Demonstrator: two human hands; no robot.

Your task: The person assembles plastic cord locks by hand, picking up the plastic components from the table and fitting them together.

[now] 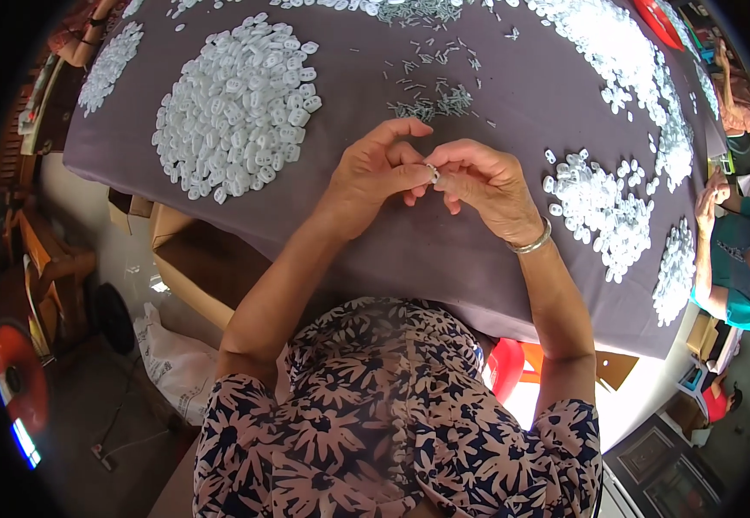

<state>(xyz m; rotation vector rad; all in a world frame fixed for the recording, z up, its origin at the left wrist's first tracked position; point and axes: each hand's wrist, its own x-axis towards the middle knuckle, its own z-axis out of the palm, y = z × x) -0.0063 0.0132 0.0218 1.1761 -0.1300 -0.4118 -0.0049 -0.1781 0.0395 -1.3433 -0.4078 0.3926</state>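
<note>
Above the near part of the dark table cloth (513,82), left hand (379,171) and right hand (481,175) meet, thumb and fingertips of each pinching one small part (433,173) between them; the part is mostly covered, light-coloured with a darker spot, exact form too small to tell. Remaining fingers loosely curled, nothing else seen in them. Progress: this one piece is in hand, apparently unfinished, since both hands are on it. Just beyond the fingers lies a scatter of thin metal pins (444,102), looks like unused stock, plenty left. Big round heap of white pieces (233,108) on the left, well apart from the hands; smaller heap of white pieces (604,207) on the right, nearer the right forearm, plus a long spread of white pieces (604,39) towards the upper right. Can't tell which heaps are finished and which are waiting; pieces too small to compare. Judging by the amounts, work is mid-batch, a lot of pieces around, no count possible. Co-worker's hand (710,200) at the right table edge, apart from this work.
</note>
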